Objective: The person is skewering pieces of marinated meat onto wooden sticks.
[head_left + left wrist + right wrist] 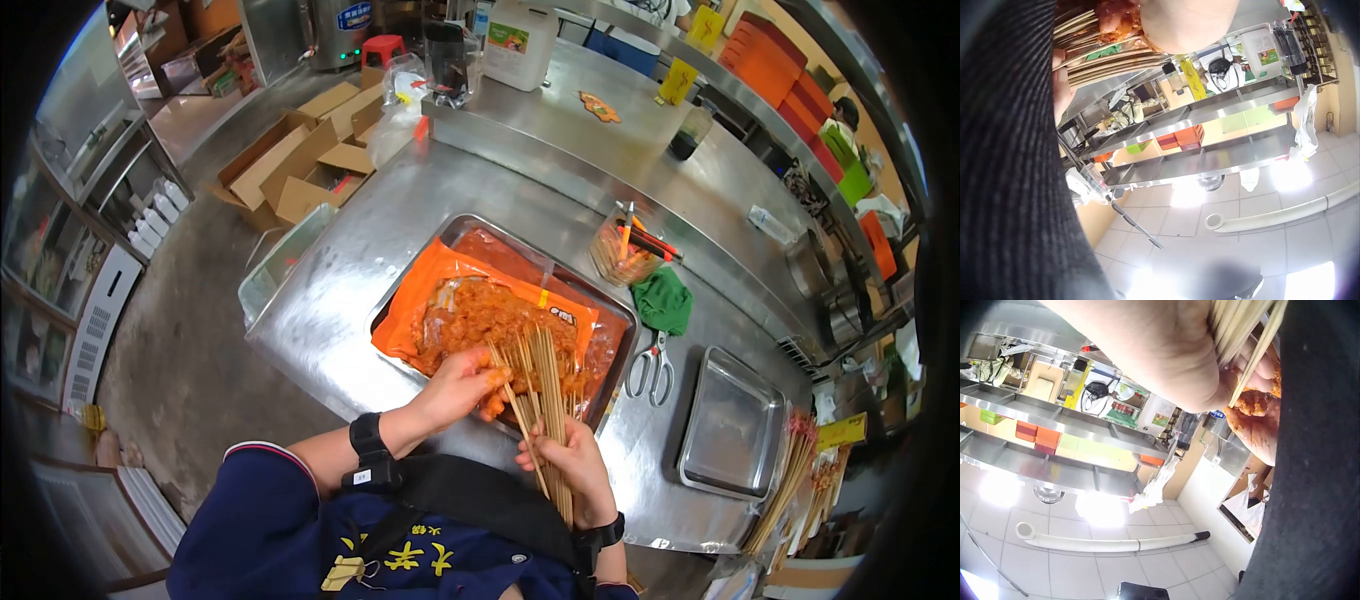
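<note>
My right hand grips a bundle of thin bamboo skewers, which fan out over the near edge of a metal tray. One skewer stands apart from the bundle and points to my left hand. The left fingers pinch a piece of red-sauced meat at that skewer's tip; the meat also shows there in the right wrist view. Beneath the hands, an opened orange bag full of marinated meat lies in the tray. Part of the bag is hidden behind the skewers.
Right of the tray lie scissors, a green cloth and a container of pens. Farther right are a second metal tray and more skewers. A raised steel shelf borders the back; cardboard boxes stand at left.
</note>
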The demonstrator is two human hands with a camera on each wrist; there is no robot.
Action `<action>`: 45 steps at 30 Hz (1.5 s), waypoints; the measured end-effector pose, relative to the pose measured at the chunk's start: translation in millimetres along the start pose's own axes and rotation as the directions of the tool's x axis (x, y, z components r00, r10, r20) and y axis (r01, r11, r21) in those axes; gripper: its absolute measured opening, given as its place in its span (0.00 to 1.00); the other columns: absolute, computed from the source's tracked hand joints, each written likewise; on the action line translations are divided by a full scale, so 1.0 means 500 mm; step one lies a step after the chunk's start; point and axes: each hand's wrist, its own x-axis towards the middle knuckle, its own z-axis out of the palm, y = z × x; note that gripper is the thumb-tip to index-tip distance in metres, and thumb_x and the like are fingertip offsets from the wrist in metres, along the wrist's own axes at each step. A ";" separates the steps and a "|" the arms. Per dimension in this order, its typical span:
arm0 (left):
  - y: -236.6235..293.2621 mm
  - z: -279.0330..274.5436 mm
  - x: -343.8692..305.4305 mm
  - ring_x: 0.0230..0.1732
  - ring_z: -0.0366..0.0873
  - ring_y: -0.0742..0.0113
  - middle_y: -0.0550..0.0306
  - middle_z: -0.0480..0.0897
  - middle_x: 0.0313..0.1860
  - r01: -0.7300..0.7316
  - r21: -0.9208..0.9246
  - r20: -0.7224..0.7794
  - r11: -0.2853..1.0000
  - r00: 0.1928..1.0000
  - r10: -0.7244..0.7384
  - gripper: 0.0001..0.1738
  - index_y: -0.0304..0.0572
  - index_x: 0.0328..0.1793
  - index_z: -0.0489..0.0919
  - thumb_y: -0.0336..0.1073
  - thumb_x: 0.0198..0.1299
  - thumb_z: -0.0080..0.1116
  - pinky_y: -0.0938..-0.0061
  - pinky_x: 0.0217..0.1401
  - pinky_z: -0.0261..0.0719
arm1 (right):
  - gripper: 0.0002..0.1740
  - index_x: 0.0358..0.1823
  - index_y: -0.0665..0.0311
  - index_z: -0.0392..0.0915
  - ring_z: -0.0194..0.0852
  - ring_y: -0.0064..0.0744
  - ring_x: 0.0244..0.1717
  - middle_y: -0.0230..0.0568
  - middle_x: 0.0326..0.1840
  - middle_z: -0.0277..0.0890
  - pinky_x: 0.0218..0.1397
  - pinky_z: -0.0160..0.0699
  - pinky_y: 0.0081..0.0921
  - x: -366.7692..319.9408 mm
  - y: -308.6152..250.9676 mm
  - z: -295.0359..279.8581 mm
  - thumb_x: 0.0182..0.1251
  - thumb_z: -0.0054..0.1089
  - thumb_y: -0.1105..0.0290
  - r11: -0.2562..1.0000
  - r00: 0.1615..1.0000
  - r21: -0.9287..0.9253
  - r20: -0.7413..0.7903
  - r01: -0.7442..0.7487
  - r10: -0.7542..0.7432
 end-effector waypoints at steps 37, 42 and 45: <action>0.006 -0.134 0.011 0.35 0.78 0.46 0.39 0.79 0.29 0.108 0.989 -0.119 0.099 0.986 0.116 0.10 0.31 0.31 0.78 0.34 0.49 0.57 0.58 0.39 0.75 | 0.04 0.34 0.68 0.72 0.78 0.23 0.26 0.39 0.30 0.76 0.29 0.78 0.15 0.012 0.010 0.000 0.59 0.57 0.79 1.000 1.000 0.008 -0.009 -0.007 0.007; 0.048 -0.155 -0.004 0.30 0.77 0.71 0.55 0.81 0.28 0.087 0.592 -0.251 0.801 0.965 0.080 0.14 0.32 0.38 0.80 0.39 0.58 0.57 0.75 0.35 0.75 | 0.04 0.34 0.68 0.72 0.78 0.21 0.27 0.35 0.29 0.75 0.29 0.77 0.14 0.012 0.002 0.005 0.58 0.58 0.79 1.000 1.000 -0.006 -0.019 -0.022 0.022; 0.054 -0.119 0.005 0.29 0.72 0.80 0.64 0.79 0.30 0.042 0.098 -0.247 0.994 0.969 -0.017 0.19 0.33 0.43 0.79 0.45 0.64 0.53 0.83 0.32 0.72 | 0.05 0.34 0.69 0.72 0.77 0.21 0.27 0.33 0.29 0.74 0.29 0.76 0.14 0.014 0.007 0.008 0.57 0.58 0.79 0.999 1.000 -0.021 -0.002 -0.025 0.025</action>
